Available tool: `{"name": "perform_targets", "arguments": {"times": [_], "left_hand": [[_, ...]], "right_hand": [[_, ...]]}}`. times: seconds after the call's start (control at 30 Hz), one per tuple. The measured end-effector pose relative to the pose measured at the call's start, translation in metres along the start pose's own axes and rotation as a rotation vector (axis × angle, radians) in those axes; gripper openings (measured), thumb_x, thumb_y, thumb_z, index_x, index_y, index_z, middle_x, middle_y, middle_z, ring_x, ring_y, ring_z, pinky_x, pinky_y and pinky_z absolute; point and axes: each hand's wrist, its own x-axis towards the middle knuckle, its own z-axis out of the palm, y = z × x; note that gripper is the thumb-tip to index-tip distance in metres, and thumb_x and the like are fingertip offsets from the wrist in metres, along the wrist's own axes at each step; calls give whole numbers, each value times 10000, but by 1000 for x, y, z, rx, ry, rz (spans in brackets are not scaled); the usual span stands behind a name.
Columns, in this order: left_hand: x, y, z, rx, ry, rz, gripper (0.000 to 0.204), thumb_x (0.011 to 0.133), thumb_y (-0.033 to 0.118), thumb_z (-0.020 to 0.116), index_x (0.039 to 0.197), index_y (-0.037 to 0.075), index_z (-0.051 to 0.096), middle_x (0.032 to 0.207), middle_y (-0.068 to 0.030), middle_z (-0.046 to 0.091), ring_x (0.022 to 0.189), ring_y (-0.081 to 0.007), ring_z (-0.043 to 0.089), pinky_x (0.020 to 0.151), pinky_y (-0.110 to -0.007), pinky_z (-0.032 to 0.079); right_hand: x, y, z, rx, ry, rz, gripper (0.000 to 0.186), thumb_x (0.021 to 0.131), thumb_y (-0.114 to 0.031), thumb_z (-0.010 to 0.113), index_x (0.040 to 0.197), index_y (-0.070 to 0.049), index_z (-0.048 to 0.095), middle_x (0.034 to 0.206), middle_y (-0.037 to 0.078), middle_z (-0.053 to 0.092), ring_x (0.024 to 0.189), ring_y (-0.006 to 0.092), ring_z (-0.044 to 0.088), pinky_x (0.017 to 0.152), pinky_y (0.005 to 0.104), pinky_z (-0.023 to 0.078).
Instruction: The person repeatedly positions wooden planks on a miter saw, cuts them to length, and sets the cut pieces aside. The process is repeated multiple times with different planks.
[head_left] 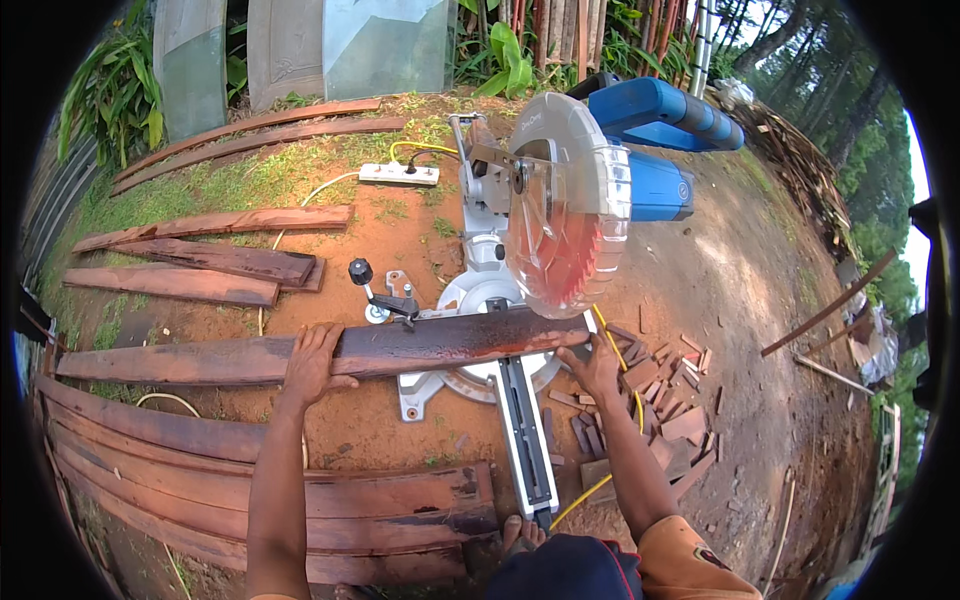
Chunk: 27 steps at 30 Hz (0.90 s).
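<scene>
A long reddish-brown wooden plank (pixel 430 342) lies across the silver base of a mitre saw (pixel 575 215), its left part stretching far out to the left. My left hand (pixel 314 368) grips the plank left of the saw base, fingers over its top and thumb toward the near edge. At the plank's right end my right hand (pixel 596 368) is closed on the end, just nearer to me than the blade. A clear guard (pixel 560 190) covers the red saw blade (pixel 578 262), which hangs above the plank's far edge. The clamp (pixel 378 292) with a black knob stands beyond the plank.
Several planks (pixel 330 500) lie at the near left; others (pixel 200 258) lie farther off. Wood offcuts (pixel 675 410) are heaped right of the saw. A white power strip (pixel 398 174) sits behind, and a yellow cable (pixel 585 494) runs near my feet. Glass panes (pixel 390 50) lean at the back.
</scene>
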Motion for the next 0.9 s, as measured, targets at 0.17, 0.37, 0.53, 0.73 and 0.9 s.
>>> {"name": "perform_targets", "arguments": {"times": [0.17, 0.37, 0.53, 0.73, 0.9], "left_hand": [[-25, -52, -29, 44, -57, -89, 1195, 541, 478, 964, 1548, 98, 446, 1497, -146, 535, 1458, -361, 464, 1278, -564, 273], [-41, -90, -45, 63, -121, -186, 1212, 500, 356, 1014, 1544, 127, 441, 1555, -117, 510, 1495, -355, 437, 1285, -548, 280], [-46, -114, -51, 59, -146, -241, 1241, 445, 305, 1034, 1526, 100, 461, 1538, -136, 522, 1482, -378, 449, 1284, -536, 287], [-41, -102, -49, 168, -135, -206, 1340, 415, 421, 1043, 1562, 90, 435, 1531, -149, 525, 1468, -407, 446, 1277, -564, 286], [-3, -53, -16, 130, -103, -55, 1357, 395, 489, 1037, 1531, 16, 466, 1457, -228, 559, 1404, -438, 500, 1224, -580, 355]], "right_hand": [[-15, -48, 18, 138, -103, -107, 681, 908, -473, 794, 1246, 104, 665, 1387, 299, 638, 1358, 447, 557, 1180, 617, 353], [-28, -89, 21, 225, -66, -202, 515, 920, -357, 797, 1177, 76, 689, 1152, 270, 708, 1170, 455, 634, 1101, 557, 437], [-31, -102, 29, 414, -35, -226, 429, 910, -276, 813, 1159, 54, 699, 1069, 242, 712, 1040, 451, 672, 928, 512, 529], [-37, -104, 43, 428, -38, -205, 533, 899, -291, 829, 1266, 67, 683, 1259, 262, 701, 1270, 469, 607, 1118, 525, 462], [-39, -99, 52, 483, -28, -197, 587, 919, -295, 813, 1346, 76, 654, 1388, 273, 659, 1417, 479, 519, 1232, 530, 367]]}}
